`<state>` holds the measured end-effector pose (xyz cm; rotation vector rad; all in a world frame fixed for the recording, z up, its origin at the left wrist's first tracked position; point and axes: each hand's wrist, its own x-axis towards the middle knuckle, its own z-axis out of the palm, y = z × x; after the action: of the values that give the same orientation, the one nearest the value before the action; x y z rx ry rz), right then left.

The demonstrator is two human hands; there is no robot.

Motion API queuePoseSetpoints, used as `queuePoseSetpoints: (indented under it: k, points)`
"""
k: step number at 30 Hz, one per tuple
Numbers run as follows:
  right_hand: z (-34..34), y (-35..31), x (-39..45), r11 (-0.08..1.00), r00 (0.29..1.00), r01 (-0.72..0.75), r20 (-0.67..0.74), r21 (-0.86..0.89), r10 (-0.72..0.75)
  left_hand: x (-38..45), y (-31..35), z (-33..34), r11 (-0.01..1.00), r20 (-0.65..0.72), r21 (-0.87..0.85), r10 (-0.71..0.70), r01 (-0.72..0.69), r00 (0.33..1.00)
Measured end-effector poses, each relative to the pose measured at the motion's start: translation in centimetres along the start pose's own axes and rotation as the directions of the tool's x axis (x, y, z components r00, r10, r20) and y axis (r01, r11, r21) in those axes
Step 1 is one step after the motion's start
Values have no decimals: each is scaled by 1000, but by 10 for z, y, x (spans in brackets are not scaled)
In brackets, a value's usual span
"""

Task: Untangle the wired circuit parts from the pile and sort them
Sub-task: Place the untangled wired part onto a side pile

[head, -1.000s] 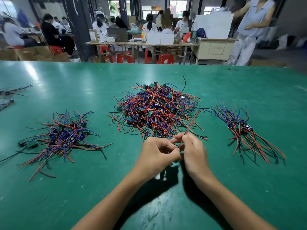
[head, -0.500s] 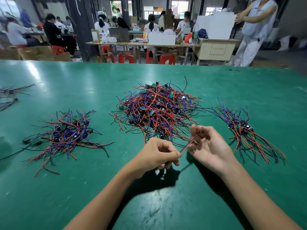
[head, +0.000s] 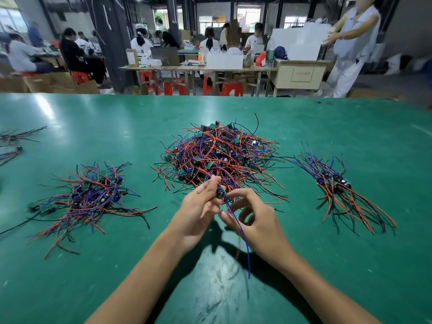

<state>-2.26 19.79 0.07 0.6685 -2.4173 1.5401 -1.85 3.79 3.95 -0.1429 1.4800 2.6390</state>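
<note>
Fingers (head: 211,183) of the left hand (head: 198,213) pinched one wired part (head: 219,192) just before the pile (head: 219,157), right hand (head: 254,220) loosely curled beside its blue lead (head: 240,232); advisable to draw leads out slowly.

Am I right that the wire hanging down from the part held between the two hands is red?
Not red: the head view shows the hanging wire is blue. It does trail down from the small part, which the left hand grips, with the right hand at the wire beside it.
</note>
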Motion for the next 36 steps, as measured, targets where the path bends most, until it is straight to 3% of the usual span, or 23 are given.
queuePoseSetpoints:
  k: [6,10,13,16,19,22,23,25,26,28,30,32,36]
  points:
    - [-2,-10,4,915,984,-27,-152,404,96,2,-8,1,999,-11,51,9,-8,1000]
    - [-8,-12,7,788,928,-217,-130,576,350,0,-17,5,992,9,106,69,-69,998]
    - [-9,-11,9,711,891,-336,-35,618,452,-3,-23,8,986,15,129,105,-106,994]
    - [-8,-9,9,729,893,-340,-40,594,449,-4,-24,8,974,-2,163,158,-156,987]
    - [-13,-8,12,726,886,-335,-61,601,459,-2,-20,0,870,129,390,273,-302,953]
    - [-24,-5,15,688,885,-387,38,615,464,1,-17,-8,611,264,665,346,-430,900]
    - [-26,-4,15,693,892,-395,70,604,447,2,-17,-9,611,237,682,336,-403,911]
    - [-26,-2,14,776,923,-357,69,520,379,0,-17,-4,792,144,566,178,-228,974]
    - [-26,0,13,859,947,-303,29,412,320,-1,-18,-2,862,138,494,54,-116,989]
    - [-26,5,11,976,984,-163,-45,146,171,-1,-20,0,884,184,467,-96,-1,978]
    - [-25,8,10,996,990,-89,-105,16,90,-4,-23,0,889,238,457,-118,-4,964]
    - [-24,7,8,994,985,-109,-135,18,111,-3,-26,2,904,221,429,-113,7,969]
    - [-18,5,6,978,987,-159,-1,136,161,0,-26,1,932,116,363,-70,23,991]
